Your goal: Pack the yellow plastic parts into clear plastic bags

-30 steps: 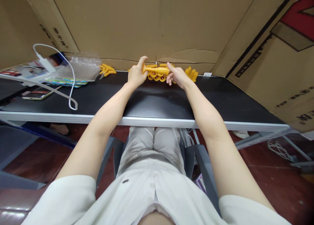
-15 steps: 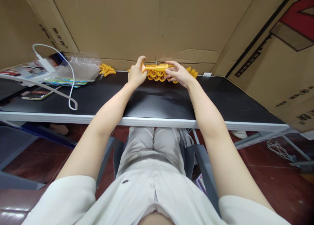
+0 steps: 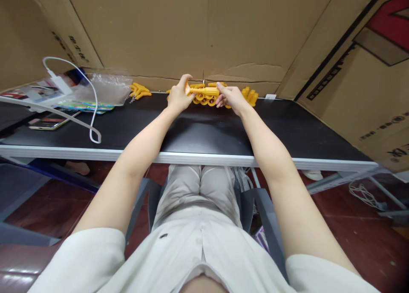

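Observation:
A yellow plastic piece (image 3: 209, 91), with a thin neck and a thicker ribbed end, lies level between my two hands above the back of the table. My left hand (image 3: 180, 95) pinches its thin left end, the index finger raised and curved. At the thick right end, my right hand (image 3: 232, 99) has its fingers closed around the tip. Just behind and below it, several yellow round-ended parts (image 3: 204, 101) with hollow openings rest on the table, partly covered by the hands. More yellow parts (image 3: 251, 97) stand to the right of my right hand.
On the black table (image 3: 207, 135), a pile of yellow branched pieces (image 3: 139, 91) sits left of my hands. Further left are a clear plastic bag (image 3: 108, 88), a phone (image 3: 51, 122) and a white cable (image 3: 95, 110). Cardboard (image 3: 204, 33) walls the back and right side.
My right hand has shifted slightly left and its fingers have closed in on the thick end of the yellow piece. My left hand has barely moved.

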`<state>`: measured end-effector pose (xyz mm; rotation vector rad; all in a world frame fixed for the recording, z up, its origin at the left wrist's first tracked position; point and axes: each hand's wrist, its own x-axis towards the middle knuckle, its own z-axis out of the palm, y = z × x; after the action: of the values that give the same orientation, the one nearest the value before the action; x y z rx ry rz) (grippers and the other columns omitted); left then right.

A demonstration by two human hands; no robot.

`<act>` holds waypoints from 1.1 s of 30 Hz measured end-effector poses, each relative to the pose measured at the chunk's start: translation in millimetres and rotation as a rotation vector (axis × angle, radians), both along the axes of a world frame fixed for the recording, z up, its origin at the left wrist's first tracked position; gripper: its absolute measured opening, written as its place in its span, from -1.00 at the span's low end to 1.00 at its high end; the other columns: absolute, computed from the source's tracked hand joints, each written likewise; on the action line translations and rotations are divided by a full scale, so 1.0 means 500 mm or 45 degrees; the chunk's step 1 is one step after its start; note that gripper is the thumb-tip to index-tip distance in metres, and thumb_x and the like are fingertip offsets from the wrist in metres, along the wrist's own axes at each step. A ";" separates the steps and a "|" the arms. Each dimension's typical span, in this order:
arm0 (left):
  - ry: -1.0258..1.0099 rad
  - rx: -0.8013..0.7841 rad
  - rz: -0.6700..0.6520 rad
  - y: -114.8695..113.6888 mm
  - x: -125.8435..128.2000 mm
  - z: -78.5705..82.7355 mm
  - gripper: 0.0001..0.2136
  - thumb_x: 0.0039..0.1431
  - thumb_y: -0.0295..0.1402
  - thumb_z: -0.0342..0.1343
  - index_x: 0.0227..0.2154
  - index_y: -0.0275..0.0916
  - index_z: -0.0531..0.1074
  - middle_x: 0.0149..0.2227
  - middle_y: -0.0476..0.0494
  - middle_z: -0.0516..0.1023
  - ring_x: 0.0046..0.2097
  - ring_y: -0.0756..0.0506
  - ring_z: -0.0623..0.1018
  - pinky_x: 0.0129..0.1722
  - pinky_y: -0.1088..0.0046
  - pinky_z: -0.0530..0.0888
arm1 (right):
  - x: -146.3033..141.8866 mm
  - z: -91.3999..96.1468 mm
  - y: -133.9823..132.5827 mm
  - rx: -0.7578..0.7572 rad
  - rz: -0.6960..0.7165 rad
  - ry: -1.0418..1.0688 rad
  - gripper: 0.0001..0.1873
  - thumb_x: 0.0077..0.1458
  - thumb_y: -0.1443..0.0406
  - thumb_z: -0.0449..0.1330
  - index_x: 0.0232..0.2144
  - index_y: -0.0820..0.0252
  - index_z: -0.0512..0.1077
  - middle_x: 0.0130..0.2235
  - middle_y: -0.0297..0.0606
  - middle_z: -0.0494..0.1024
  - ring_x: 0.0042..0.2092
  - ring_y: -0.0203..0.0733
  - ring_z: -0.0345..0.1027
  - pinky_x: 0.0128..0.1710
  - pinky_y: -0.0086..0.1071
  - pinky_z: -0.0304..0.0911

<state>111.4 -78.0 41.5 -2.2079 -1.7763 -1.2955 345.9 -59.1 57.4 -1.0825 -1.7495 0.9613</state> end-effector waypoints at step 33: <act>-0.183 0.355 -0.314 0.106 -0.032 -0.063 -0.40 0.23 0.32 0.29 0.09 0.01 0.44 0.02 -0.17 0.67 0.19 -0.40 0.69 0.35 -0.04 0.49 | -0.018 0.003 -0.009 -0.033 -0.076 0.127 -0.24 0.08 -0.45 0.33 -0.42 0.11 0.47 -0.63 -0.36 0.42 -0.59 -0.26 0.35 -0.59 -0.41 0.31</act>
<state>95.4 -24.8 10.0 -2.2749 -1.2895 -1.6713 336.8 -63.7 59.1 -1.0790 -1.6199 0.9867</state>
